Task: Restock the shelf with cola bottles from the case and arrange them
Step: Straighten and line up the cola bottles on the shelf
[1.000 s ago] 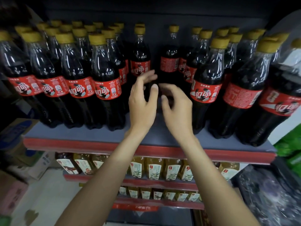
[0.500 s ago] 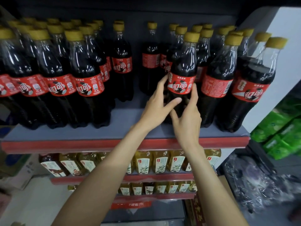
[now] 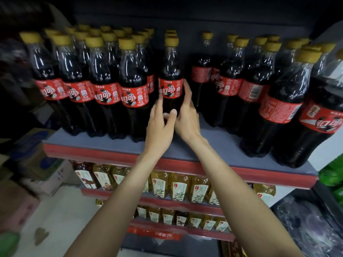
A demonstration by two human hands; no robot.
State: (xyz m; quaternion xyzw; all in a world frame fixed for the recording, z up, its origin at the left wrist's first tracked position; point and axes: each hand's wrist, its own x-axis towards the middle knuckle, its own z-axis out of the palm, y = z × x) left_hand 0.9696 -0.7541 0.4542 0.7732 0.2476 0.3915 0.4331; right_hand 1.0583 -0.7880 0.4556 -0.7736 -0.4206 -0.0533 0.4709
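Both my hands clasp one cola bottle (image 3: 171, 71) with a yellow cap and red label, upright on the grey shelf (image 3: 213, 145) with a red front lip. My left hand (image 3: 160, 125) wraps its lower left side. On the bottle's right side, my right hand (image 3: 187, 115) has its fingers up along the label. Tight rows of cola bottles (image 3: 104, 86) fill the shelf's left part. Another group of cola bottles (image 3: 259, 89) stands on the right, and two large ones (image 3: 304, 108) sit at the right front edge.
A bare strip of shelf lies in front of and to the right of the held bottle. Lower shelves carry yellow oil bottles (image 3: 178, 184). Cardboard boxes (image 3: 37, 160) are stacked on the floor at the left. Green packs (image 3: 332, 173) hang at the right edge.
Both hands have carried the gripped bottle leftward from the right group towards the left block of bottles. The view has turned left as well.
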